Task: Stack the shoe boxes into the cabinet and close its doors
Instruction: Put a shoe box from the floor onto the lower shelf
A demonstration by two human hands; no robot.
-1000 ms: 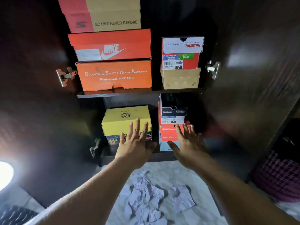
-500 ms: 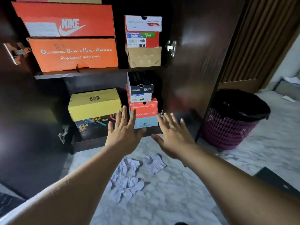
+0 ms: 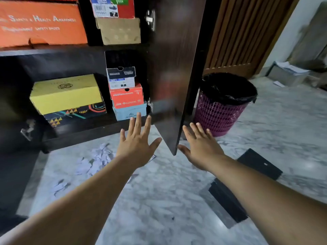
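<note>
The dark cabinet stands open with shoe boxes on two shelves. On the lower shelf (image 3: 85, 131) a yellow box (image 3: 65, 96) lies on a patterned black box (image 3: 74, 114), beside a stack of a black box (image 3: 121, 73), a red box (image 3: 126, 96) and a light blue box (image 3: 130, 112). An orange box (image 3: 40, 23) and a plain cardboard box (image 3: 120, 30) sit above. The right door (image 3: 175, 68) hangs open, edge toward me. My left hand (image 3: 138, 144) is spread flat just left of its lower corner. My right hand (image 3: 200, 144) is spread on the door's outer side, thumb by the edge.
A pink mesh waste bin (image 3: 221, 110) with a black liner stands right of the door. Crumpled paper (image 3: 95, 161) lies on the marble floor in front of the cabinet. Black flat panels (image 3: 247, 177) lie on the floor at the right. A slatted wooden door (image 3: 244, 32) is behind.
The view has swung right and down. Both hands have moved right, from in front of the lower boxes to either side of the right door's lower edge.
</note>
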